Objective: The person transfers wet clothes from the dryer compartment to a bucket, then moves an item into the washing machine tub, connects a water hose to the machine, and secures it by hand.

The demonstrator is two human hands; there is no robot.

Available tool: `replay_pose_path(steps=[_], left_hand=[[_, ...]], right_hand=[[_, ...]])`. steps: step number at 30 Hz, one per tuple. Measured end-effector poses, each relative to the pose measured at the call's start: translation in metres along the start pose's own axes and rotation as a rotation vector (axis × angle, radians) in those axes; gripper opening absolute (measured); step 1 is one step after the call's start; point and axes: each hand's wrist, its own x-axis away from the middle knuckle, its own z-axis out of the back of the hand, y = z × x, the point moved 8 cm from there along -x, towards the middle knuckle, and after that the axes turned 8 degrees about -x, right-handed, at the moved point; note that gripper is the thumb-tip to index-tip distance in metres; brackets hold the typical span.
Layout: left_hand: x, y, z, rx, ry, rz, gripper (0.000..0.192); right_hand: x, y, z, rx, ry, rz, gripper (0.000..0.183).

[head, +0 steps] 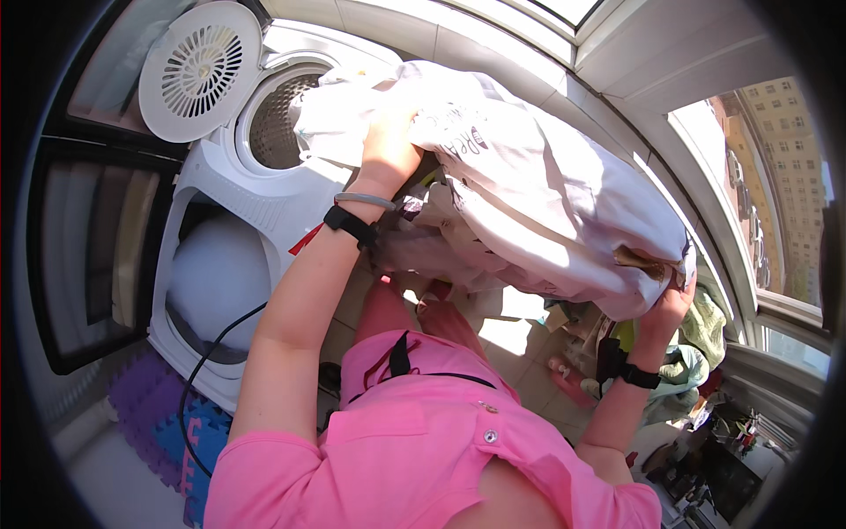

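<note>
A large white cloth with dark printed lettering, probably a bed sheet or duvet cover, is stretched between my two hands. Near the washing machine, my left hand grips the bunched cloth. At the other end, by the window side, my right hand is closed on a gathered edge. White fabric also lies at the mouth of the perforated metal spin drum of a twin-tub washing machine. The slotted round inner lid of the drum is flipped up. My left fingertips are partly lost in glare.
A smooth white mass fills the machine's other tub, below raised dark lids. A black cord runs past purple and blue foam mats. Green fabric and clutter lie right, under the window.
</note>
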Motion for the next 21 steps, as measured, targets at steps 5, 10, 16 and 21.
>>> replay_pose_path(steps=[5,10,16,21], left_hand=[[0.052,0.110,-0.003,0.169,0.068,-0.231,0.028],[0.103,0.159,-0.082,0.700,-0.113,0.033,0.052],[0.177,0.053,-0.246,0.829,-0.654,0.464,0.050],[0.310,-0.078,-0.228,0.140,-0.900,0.710,0.062]], right_hand=[[0.019,-0.048,0.001,-0.065,0.201,0.000,0.042],[-0.009,-0.072,-0.017,0.334,-0.021,0.230,0.035],[-0.017,-0.006,-0.092,0.113,-0.025,0.134,0.037],[0.028,0.200,-0.098,1.166,-0.567,0.232,0.075]])
